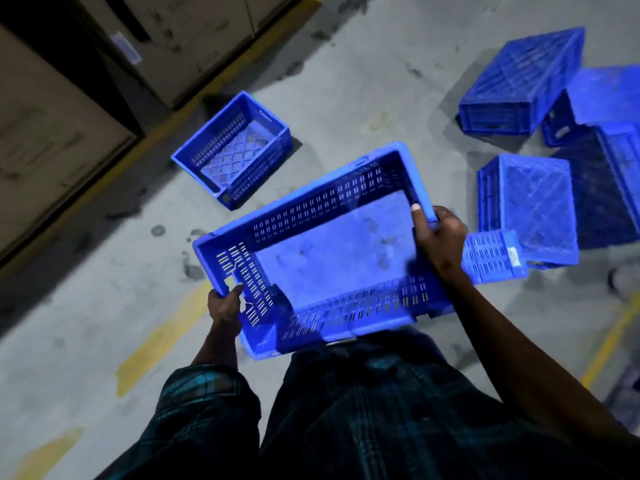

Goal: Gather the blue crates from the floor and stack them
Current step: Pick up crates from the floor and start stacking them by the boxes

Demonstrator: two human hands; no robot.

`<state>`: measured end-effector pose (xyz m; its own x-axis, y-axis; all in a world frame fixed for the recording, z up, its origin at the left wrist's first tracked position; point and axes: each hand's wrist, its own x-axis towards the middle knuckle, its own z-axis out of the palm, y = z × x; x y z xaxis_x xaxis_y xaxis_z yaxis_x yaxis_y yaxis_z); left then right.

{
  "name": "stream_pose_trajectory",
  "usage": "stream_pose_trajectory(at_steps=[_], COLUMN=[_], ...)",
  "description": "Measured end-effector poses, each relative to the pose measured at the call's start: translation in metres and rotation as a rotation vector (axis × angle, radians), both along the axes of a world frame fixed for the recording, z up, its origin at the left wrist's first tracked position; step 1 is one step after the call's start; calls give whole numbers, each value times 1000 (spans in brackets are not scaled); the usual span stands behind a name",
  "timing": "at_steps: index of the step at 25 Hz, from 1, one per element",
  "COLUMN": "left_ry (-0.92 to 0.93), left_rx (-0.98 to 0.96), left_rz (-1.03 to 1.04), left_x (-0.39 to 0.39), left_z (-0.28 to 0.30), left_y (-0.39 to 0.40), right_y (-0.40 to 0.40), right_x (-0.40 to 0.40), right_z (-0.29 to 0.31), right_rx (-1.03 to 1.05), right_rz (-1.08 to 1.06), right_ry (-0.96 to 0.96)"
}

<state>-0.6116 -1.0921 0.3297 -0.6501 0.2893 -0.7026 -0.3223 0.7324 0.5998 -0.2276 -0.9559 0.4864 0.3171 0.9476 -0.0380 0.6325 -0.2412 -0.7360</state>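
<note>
I hold a large blue crate [332,251] in front of my waist, open side up, above the floor. My left hand [225,304] grips its near-left corner rim. My right hand [440,240] grips the right rim, thumb inside the crate. A smaller blue crate [235,150] stands upright and empty on the floor ahead to the left. To the right lie several blue crates: one upside down [519,81], another overturned one [533,206], and more at the right edge [609,98].
Cardboard boxes [52,133] stand along the left behind a yellow floor line [194,109]. More yellow markings [159,337] cross the grey concrete floor near my feet. A dark object [627,379] sits at the right edge.
</note>
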Motion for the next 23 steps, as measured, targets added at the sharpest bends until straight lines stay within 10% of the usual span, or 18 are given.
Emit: stream_pose_trajectory(at_steps=[23], left_ry=[118], left_rx=[-31], left_rz=[284], left_x=[-135], left_z=[57], left_y=[337], right_y=[450], right_x=[-209], right_z=[-37], right_rx=[-180], right_rz=[251], right_ry=[-65])
